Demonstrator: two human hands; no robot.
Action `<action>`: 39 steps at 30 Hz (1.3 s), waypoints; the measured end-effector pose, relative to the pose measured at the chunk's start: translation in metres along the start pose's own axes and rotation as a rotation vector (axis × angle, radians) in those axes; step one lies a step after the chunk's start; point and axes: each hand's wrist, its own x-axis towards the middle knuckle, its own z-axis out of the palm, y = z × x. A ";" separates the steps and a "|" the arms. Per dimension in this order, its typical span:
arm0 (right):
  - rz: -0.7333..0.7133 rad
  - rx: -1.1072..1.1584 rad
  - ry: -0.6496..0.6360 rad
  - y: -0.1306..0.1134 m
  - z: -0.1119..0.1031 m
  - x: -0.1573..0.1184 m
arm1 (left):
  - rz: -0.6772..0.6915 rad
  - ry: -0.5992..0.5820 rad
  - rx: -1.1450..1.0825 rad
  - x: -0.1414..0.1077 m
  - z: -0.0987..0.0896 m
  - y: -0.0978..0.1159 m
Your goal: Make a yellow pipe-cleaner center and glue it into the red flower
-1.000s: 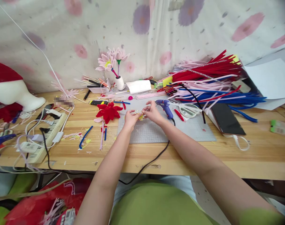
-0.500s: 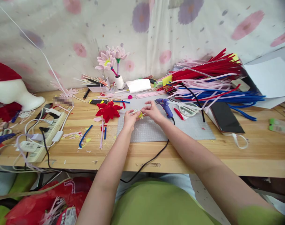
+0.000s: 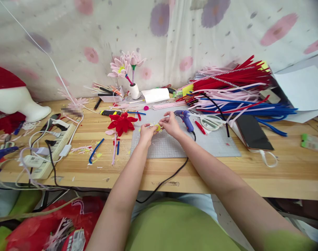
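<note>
Over the grey cutting mat [image 3: 169, 149], my left hand [image 3: 146, 134] pinches a small yellow flower centre [image 3: 158, 128] with pale thin strands fringing it. My right hand [image 3: 171, 125] has its thumb and forefinger closed at the right edge of that same piece; its fingertips partly hide what they grip. Just right of my right hand lies a purple-blue glue gun [image 3: 185, 119]. A red fuzzy flower [image 3: 121, 124] rests on the table left of my left hand. White-handled scissors [image 3: 211, 122] and a red pen-like object [image 3: 200, 127] lie on the mat's right side.
Bundled pipe cleaners [image 3: 232, 82] fill the back right, near a black phone [image 3: 254, 132]. Pink flowers stand in a white vase [image 3: 134, 91]. A power strip [image 3: 53, 150] with tangled cables sits left. The glue gun's black cord [image 3: 171, 177] hangs over the front edge.
The view has shifted slightly. Both hands stay at the yellow flower centre, with small finger movements; the piece has turned a little between them.
</note>
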 end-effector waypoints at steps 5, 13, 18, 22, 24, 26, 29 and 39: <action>-0.015 0.000 -0.007 0.002 0.000 0.001 | -0.007 0.007 0.011 0.002 0.000 0.000; -0.022 -0.002 -0.017 0.002 0.001 0.001 | -0.011 0.014 0.018 0.004 0.000 0.001; -0.015 0.001 -0.012 0.003 0.002 0.002 | -0.012 0.035 0.036 0.007 0.000 -0.002; 0.005 0.022 -0.010 0.002 0.002 0.002 | 0.002 0.043 0.076 0.011 -0.002 -0.006; 0.018 0.026 -0.010 0.001 0.002 0.002 | 0.001 0.038 0.081 0.011 -0.002 -0.007; 0.026 0.025 -0.019 0.000 0.001 0.003 | -0.006 0.030 0.064 0.010 -0.002 -0.007; 0.027 0.034 -0.048 -0.001 -0.002 0.004 | -0.020 0.021 0.025 0.007 -0.001 -0.005; 0.107 0.187 -0.094 -0.008 -0.008 0.000 | 0.006 0.032 -0.020 0.000 -0.001 0.001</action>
